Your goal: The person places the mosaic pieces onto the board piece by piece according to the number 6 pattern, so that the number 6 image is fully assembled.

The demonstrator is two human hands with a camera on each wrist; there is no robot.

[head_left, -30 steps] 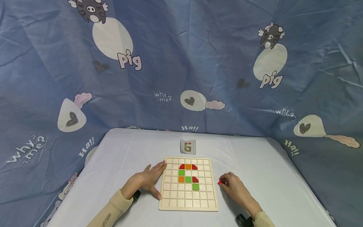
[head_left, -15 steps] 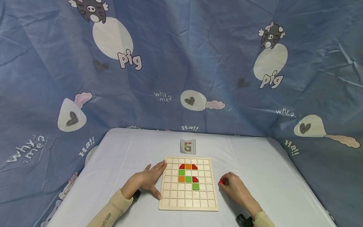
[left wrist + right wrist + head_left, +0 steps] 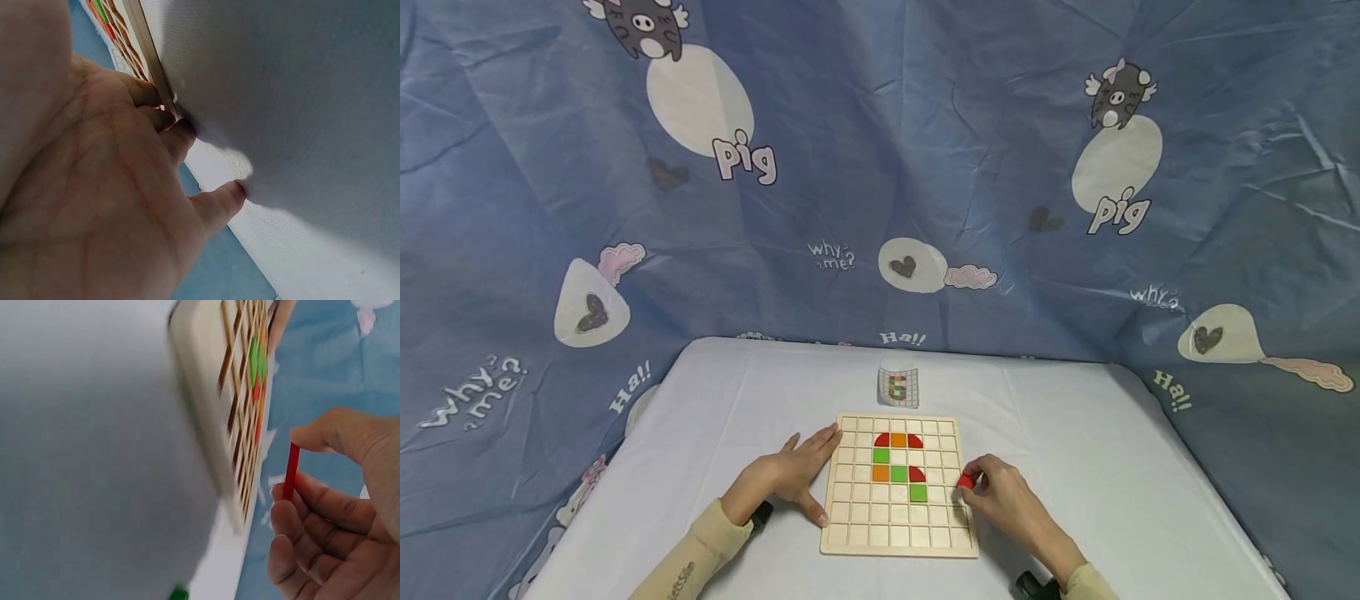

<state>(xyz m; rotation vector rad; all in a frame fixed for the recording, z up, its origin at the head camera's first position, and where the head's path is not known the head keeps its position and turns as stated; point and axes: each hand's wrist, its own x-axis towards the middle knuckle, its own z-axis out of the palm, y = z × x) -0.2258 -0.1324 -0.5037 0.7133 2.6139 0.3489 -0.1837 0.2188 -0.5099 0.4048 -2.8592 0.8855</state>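
A wooden grid board point(image 3: 857, 533) lies on the white cloth, with red, orange and green tiles set in several of its cells. Along its left edge rests my left hand point(image 3: 797, 471), fingers spread, thumb near the lower left side; the left wrist view shows fingertips against the board's side and the cloth. My right hand point(image 3: 1003, 497) pinches a thin red tile point(image 3: 291, 471) between thumb and fingers, over the board's right edge in the head view. In the right wrist view that tile is seen edge-on, apart from the board.
A small patterned card point(image 3: 898, 388) with a coloured grid design lies behind the board. A blue printed cloth point(image 3: 820, 167) hangs at the back and sides of the white table point(image 3: 1060, 417). A small green thing point(image 3: 179, 592) shows at the bottom of the right wrist view.
My right hand has moved left with the red tile, from beside the board to over its right edge. The left hand and the tiles on the board have stayed put.
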